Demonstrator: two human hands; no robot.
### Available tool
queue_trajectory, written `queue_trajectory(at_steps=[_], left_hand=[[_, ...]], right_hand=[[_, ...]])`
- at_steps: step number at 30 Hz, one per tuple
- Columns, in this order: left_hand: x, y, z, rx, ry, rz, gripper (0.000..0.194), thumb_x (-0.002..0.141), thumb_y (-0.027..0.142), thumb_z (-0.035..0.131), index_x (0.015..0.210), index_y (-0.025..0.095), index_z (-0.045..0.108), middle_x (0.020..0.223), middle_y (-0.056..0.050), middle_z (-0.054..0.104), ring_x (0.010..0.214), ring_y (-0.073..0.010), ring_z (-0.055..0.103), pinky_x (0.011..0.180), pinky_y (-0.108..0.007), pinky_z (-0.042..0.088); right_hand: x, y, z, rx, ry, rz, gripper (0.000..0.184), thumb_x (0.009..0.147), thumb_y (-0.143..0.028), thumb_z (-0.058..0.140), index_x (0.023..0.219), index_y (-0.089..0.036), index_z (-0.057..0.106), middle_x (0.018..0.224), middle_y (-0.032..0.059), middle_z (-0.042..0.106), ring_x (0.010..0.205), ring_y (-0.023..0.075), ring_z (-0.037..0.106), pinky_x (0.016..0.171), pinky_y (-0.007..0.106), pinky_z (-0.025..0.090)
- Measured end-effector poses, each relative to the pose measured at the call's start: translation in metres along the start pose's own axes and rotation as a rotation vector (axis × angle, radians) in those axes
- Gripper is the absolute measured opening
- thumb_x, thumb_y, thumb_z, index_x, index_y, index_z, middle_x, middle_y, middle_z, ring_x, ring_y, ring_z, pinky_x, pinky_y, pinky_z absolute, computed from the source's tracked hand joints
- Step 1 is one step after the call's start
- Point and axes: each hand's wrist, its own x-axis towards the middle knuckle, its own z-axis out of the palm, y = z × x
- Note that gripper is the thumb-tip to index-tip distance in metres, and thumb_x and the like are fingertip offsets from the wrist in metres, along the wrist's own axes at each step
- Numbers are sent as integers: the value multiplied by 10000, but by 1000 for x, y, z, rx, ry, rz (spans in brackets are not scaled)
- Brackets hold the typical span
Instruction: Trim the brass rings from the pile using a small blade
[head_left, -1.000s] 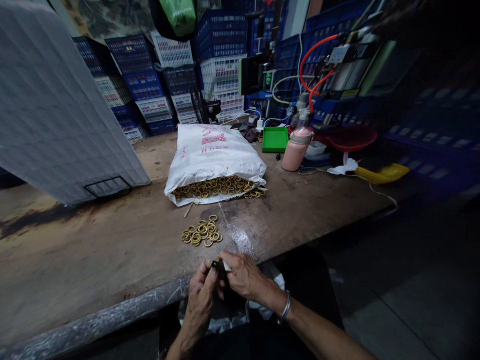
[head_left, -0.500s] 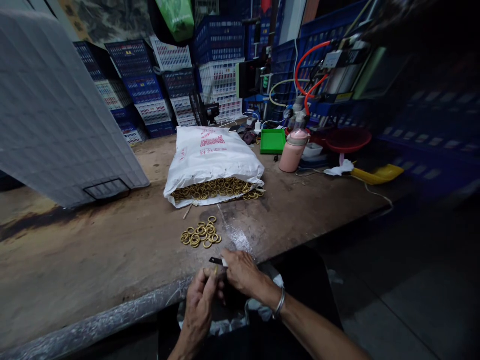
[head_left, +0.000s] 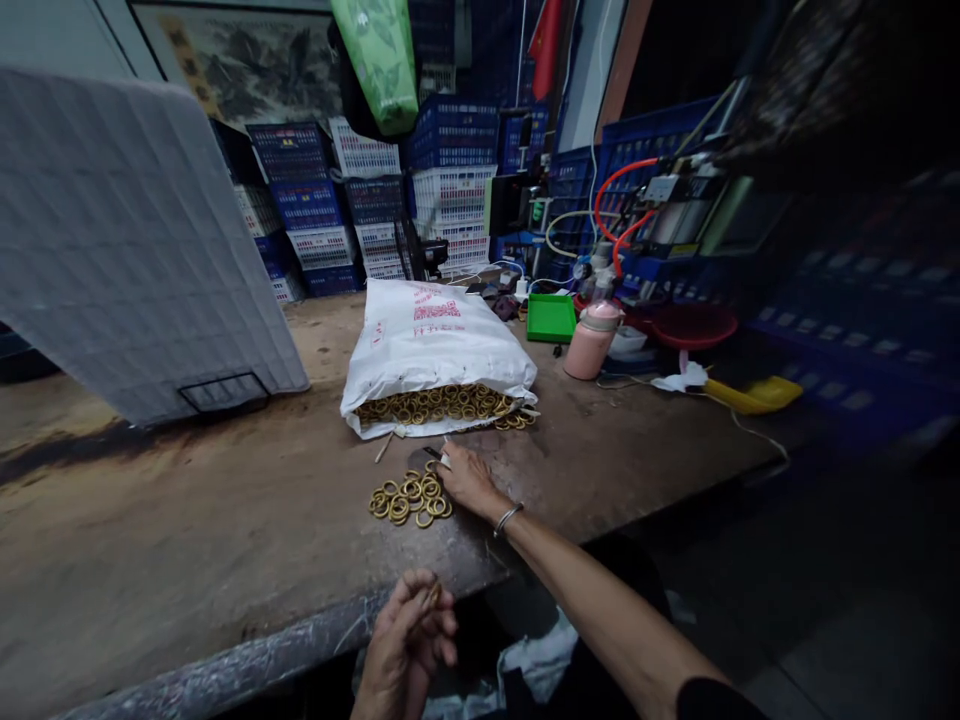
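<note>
My left hand [head_left: 411, 635], low at the table's front edge, pinches a brass-coloured ring [head_left: 434, 596] between thumb and fingers. Farther forward, my right hand [head_left: 469, 478] wears a bracelet on its wrist and grips a small knife [head_left: 433, 453] with a dark blade and a whitish handle. Its fingertips are at the right side of a loose pile of rings [head_left: 400, 508] on the table; whether they touch one is hidden. Behind the pile lies a white sack [head_left: 450, 345] with red print, its open mouth full of more rings [head_left: 435, 403].
At the left a pale ribbed panel [head_left: 150, 250] stands on the wooden table [head_left: 225, 520]. A green tray [head_left: 551, 318], a pink bottle [head_left: 590, 345], a red dish [head_left: 694, 326] and a yellow scoop [head_left: 754, 394] are at the right. Stacked crates [head_left: 304, 205] line the back.
My right hand has moved forward from beside my left hand to the ring pile, with the knife still in it. My left hand has lowered slightly with the ring. The camera view has tilted up.
</note>
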Motion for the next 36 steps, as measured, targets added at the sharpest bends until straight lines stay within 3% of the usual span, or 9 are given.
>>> queue_trajectory(at_steps=[2,5,11,17,20,25,30,32,36], left_hand=[[-2,4,-2,-48,-11,-33,278,591,225,719,828,151,593,675,-24,603,538,-112,531,425,-204,388],[-1,6,-6,-99,-7,-62,232,595,258,724,750,125,614,703,-32,599,569,-99,526,445,-191,388],[6,8,-11,-72,-4,-18,188,657,277,683,711,133,574,709,-26,592,579,-96,533,452,-188,404],[20,15,-8,61,21,117,348,674,306,664,960,183,509,684,-2,583,584,-118,567,392,-166,376],[26,10,-10,152,29,172,357,663,356,661,931,167,519,644,15,559,509,-90,525,367,-156,357],[26,0,-12,390,130,236,296,684,438,604,776,165,538,482,76,445,360,-40,366,341,-145,293],[21,-2,-11,577,122,424,263,670,408,624,716,152,583,560,46,507,449,-51,413,426,-158,333],[20,-1,-11,581,105,393,261,678,413,613,717,157,576,559,50,502,446,-51,412,426,-160,329],[19,1,-11,549,93,181,307,702,479,552,746,177,519,529,64,478,377,-46,389,354,-155,280]], right_hand=[[5,-4,3,-9,1,-3,208,793,-327,455,933,-196,536,911,67,622,811,173,575,594,235,305],[9,-6,5,-11,12,-7,195,777,-294,460,924,-189,535,895,74,623,790,178,573,584,240,299],[0,-2,-2,28,31,-38,146,767,-195,427,872,-176,527,803,52,607,703,149,545,558,226,281],[-54,-3,-2,415,16,-271,124,760,-167,440,871,-199,486,694,-24,535,622,107,487,575,192,315],[-83,-8,1,562,-80,-321,125,753,-153,448,864,-207,472,673,-42,509,601,95,476,561,183,319],[-102,-12,3,721,-116,-255,48,798,-235,439,800,-193,462,619,-59,436,571,83,406,540,183,306],[-102,-13,3,824,-162,-172,199,831,-324,400,721,-173,469,633,-47,428,607,85,403,558,188,318],[-101,-15,0,822,-179,-141,201,823,-323,405,710,-171,472,620,-48,424,592,83,399,542,187,314],[-102,-19,-8,759,-177,-108,144,786,-282,446,695,-173,471,589,-54,437,550,78,397,520,189,304]])
